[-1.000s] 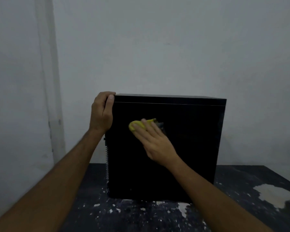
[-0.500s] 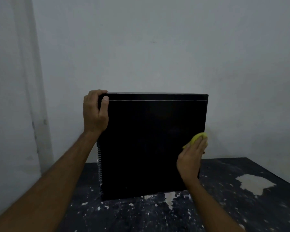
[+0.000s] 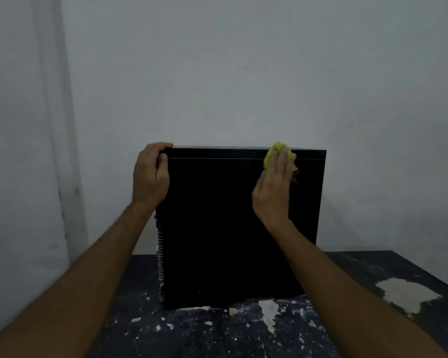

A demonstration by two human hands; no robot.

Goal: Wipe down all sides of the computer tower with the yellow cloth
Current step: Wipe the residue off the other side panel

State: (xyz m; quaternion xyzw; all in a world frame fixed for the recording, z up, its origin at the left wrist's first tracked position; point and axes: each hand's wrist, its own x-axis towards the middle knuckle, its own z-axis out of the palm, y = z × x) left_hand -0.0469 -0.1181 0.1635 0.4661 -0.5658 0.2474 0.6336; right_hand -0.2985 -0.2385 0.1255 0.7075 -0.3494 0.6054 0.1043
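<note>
A black computer tower (image 3: 217, 228) stands upright on a dark table, its broad side panel facing me. My left hand (image 3: 150, 174) grips the tower's top left corner, fingers curled over the top edge and thumb on the panel. My right hand (image 3: 274, 187) lies with straight fingers on the upper right of the panel and presses the yellow cloth (image 3: 272, 153) against the panel's top edge. Most of the cloth is hidden under my fingers.
The table (image 3: 204, 329) is dark with chipped white patches, a large one (image 3: 406, 295) at the right. A pale wall rises close behind the tower. A ridged metal strip (image 3: 160, 257) runs down the tower's left edge.
My right hand has swept the cloth from the panel's left middle to its right edge, then up to the top edge. My left hand has kept its grip on the corner.
</note>
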